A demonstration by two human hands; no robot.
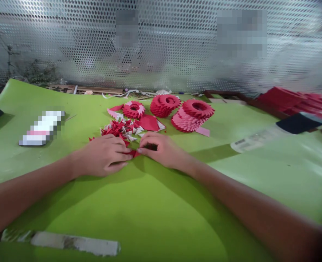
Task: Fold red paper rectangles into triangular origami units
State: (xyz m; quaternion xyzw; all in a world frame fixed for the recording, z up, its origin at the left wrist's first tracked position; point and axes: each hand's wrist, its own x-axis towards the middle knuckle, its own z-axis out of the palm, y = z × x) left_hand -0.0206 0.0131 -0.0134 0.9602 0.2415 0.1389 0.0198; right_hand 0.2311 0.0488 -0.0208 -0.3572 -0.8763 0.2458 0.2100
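Observation:
Both hands meet around a small red paper piece (pixel 134 153) on the green table surface (pixel 139 211). My left hand (pixel 103 154) lies over its left side, fingers pressed down on it. My right hand (pixel 161 148) pinches its right end between thumb and forefinger. Just beyond the hands lies a pile of folded red and white paper pieces (pixel 120 128). Behind it are a red square of paper (pixel 149 123) and a small red and pink paper ring (pixel 133 109). Farther right are a red ring stack (pixel 165 104) and a pink and red one (pixel 192 115).
A blurred-out phone-like object (pixel 42 128) lies at the left. At the right are a dark-capped clear object (pixel 300 122) and stacked red paper (pixel 294 102). A worn pale strip (pixel 76 243) crosses the near left. A perforated metal panel (pixel 172 47) stands behind the table.

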